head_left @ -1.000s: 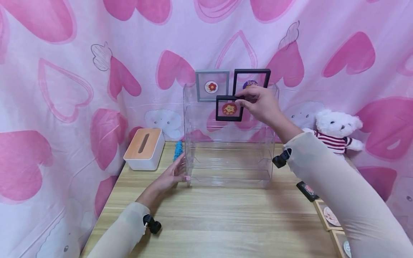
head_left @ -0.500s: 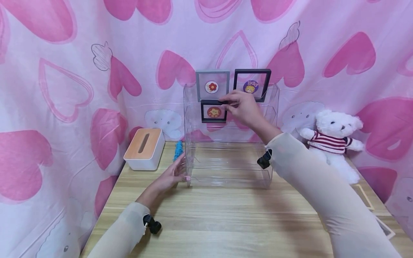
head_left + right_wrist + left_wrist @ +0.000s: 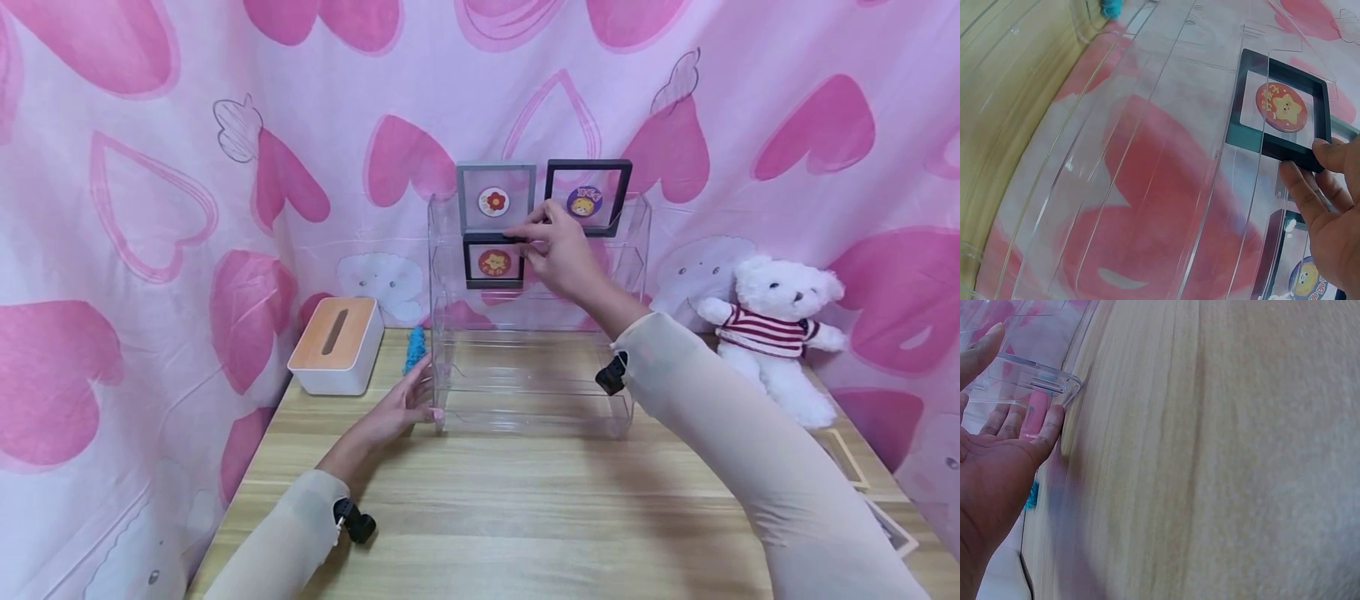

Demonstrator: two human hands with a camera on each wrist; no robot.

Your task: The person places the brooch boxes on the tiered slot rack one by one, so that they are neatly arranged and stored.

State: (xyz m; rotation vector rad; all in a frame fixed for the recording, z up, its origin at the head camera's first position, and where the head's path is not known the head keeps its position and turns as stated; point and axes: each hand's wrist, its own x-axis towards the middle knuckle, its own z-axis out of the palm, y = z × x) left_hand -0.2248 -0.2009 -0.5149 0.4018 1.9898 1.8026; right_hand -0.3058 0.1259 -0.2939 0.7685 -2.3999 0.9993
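A clear acrylic tiered rack stands on the wooden table. At its lower left side my left hand rests against the panel, fingers fairly straight in the left wrist view. My right hand pinches the top edge of a small black display frame between thumb and fingers. This frame holds a red badge with a yellow star and sits upright on the second tier. Above it, on the top tier, are a grey frame with a flower badge and a larger black frame with a purple bear badge.
A white tissue box with a wooden lid stands at the left, near a blue object beside the rack. A white teddy bear sits at the right. Wood-edged frames lie at the table's right, partly behind the right sleeve.
My right hand has carried the small black frame left and slightly down, to below the grey frame; over the last half second it shifted only slightly. My left hand has stayed put.
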